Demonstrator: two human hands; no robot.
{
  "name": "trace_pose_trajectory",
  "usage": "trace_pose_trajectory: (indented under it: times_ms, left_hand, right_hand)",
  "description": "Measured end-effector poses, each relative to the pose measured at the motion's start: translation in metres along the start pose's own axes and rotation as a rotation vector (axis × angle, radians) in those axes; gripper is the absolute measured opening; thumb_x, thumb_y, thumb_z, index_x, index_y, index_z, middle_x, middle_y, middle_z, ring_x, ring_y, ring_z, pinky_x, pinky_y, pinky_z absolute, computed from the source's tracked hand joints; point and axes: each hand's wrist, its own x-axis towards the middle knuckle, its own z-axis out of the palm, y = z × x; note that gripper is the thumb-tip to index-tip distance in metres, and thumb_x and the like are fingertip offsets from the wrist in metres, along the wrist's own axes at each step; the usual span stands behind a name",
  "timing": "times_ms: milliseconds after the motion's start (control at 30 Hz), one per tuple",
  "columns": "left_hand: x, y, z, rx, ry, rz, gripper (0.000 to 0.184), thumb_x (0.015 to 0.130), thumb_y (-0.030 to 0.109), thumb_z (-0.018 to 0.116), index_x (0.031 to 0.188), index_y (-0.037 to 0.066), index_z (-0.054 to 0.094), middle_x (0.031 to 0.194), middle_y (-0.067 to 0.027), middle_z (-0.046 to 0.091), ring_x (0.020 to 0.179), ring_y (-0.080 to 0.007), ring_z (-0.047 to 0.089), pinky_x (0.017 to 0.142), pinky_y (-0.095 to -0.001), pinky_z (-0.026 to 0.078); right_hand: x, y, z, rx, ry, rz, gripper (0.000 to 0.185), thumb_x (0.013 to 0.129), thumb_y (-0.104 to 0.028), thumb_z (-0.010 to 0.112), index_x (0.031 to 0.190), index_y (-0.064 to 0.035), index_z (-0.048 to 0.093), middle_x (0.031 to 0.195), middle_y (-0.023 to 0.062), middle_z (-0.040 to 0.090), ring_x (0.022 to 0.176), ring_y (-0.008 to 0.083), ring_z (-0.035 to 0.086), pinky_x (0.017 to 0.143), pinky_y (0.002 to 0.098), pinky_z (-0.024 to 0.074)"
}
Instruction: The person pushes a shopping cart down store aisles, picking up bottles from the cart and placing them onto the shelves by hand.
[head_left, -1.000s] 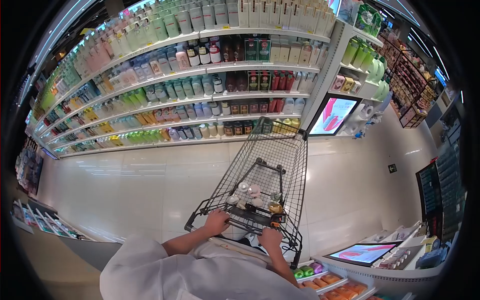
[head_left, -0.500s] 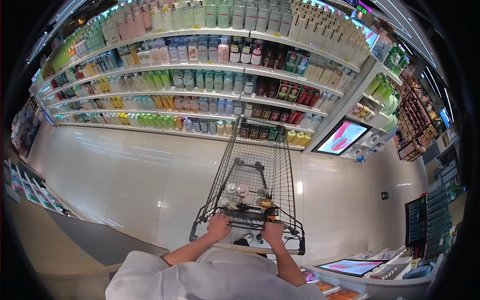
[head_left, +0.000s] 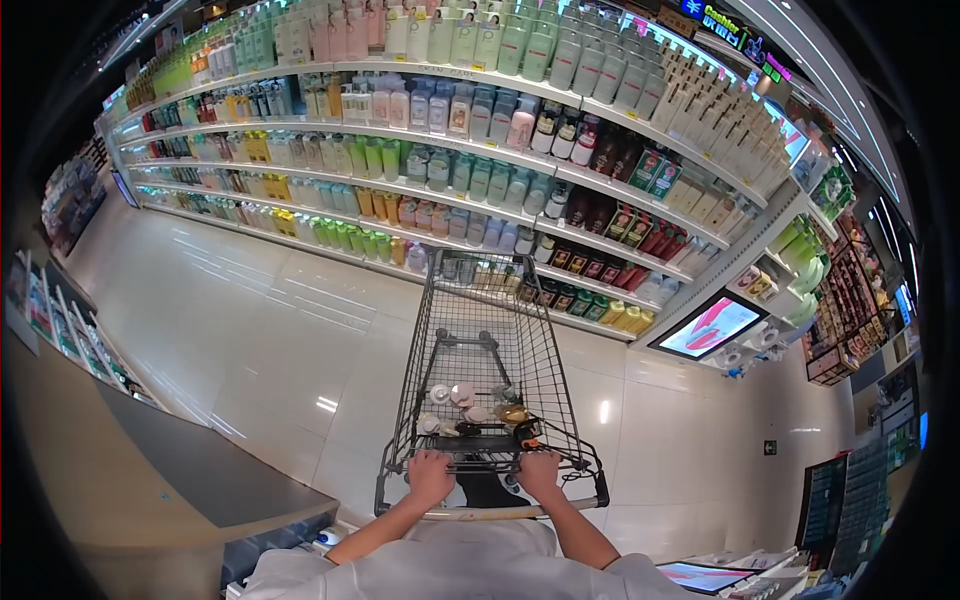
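Observation:
My left hand (head_left: 431, 476) is wrapped round the left part of the cart's dark handle. Round the right part of the same bar my right hand (head_left: 539, 474) is closed, just below an orange and black piece (head_left: 526, 435). The wire shopping cart (head_left: 487, 300) stretches ahead of me. Near its handle end lie several small items, among them a white round one (head_left: 439, 394), a pink one (head_left: 462, 394) and a gold one (head_left: 513, 414). A dark shoe or leg shows beneath the handle.
Long shelves (head_left: 330, 133) of bottles curve across the front, close to the cart's far end. A lit screen (head_left: 710, 324) stands at their right end. A counter (head_left: 150, 450) lies at left, and another screen (head_left: 705, 575) at lower right.
The cart has swung leftward relative to the shelves, which now appear tilted and further right in view. Both hands have stayed on the handle. More of the left counter shows.

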Motion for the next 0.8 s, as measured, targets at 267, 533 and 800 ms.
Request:
trace_pose_trajectory:
  times_ms: [267,533,800]
  left_hand:
    - [0.029,-0.040,-0.026,0.012,0.086,-0.166,0.027,0.068,0.016,0.073,0.095,0.015,0.075,0.100,-0.0039,0.068,0.108,-0.0279,0.057,0.089,-0.0451,0.041]
    - [0.078,-0.088,-0.048,0.037,0.124,-0.237,0.024,0.070,0.014,0.071,0.094,0.013,0.071,0.097,-0.0075,0.067,0.107,-0.0315,0.058,0.088,-0.0475,0.045]
    - [0.127,-0.118,-0.076,0.046,0.054,-0.370,0.017,0.075,0.016,0.073,0.092,0.010,0.072,0.089,-0.0127,0.072,0.096,-0.0368,0.063,0.085,-0.0495,0.052]
  right_hand:
    - [0.088,-0.037,-0.003,0.015,0.082,-0.197,0.014,0.072,-0.023,0.076,0.074,-0.0107,0.070,0.076,0.0101,0.070,0.079,0.0309,0.067,0.081,0.0483,0.0421]
    - [0.194,-0.069,-0.014,0.085,0.065,-0.394,0.006,0.072,-0.017,0.070,0.072,-0.0107,0.070,0.070,0.0111,0.070,0.070,0.0297,0.070,0.075,0.0472,0.0447]
    - [0.286,-0.100,-0.020,0.071,0.035,-0.516,0.009,0.074,-0.018,0.072,0.074,-0.0111,0.067,0.071,0.0108,0.069,0.073,0.0288,0.069,0.079,0.0469,0.0432]
